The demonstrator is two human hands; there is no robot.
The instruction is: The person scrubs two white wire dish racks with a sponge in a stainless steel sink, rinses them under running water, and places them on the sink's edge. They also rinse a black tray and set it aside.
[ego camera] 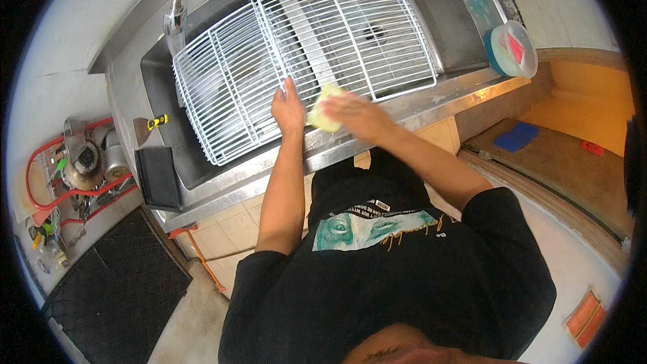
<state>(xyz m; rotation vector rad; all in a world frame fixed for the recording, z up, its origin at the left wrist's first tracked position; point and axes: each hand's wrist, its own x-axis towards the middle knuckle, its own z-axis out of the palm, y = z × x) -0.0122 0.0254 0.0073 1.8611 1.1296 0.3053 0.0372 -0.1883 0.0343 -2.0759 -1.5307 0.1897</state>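
Note:
Two white wire shelf racks lie across a stainless steel double sink. The right rack (354, 30) overlaps the edge of the left rack (232, 86). My left hand (289, 110) grips the racks' near edge where they overlap, thumb up on the wires. In my right hand (356, 116) is a yellow sponge or cloth (326, 108), blurred, beside the right rack's near edge and over the sink's front rim. Which wires my left fingers close on is hidden.
A sprayer faucet (175, 20) hangs at the back left. On the left rim are a scraper (151, 126) with a yellow and black handle and a black tray (157, 177). A round plastic tub (513, 50) stands at the right rim. Pots and utensils sit in a red-framed rack (81, 192).

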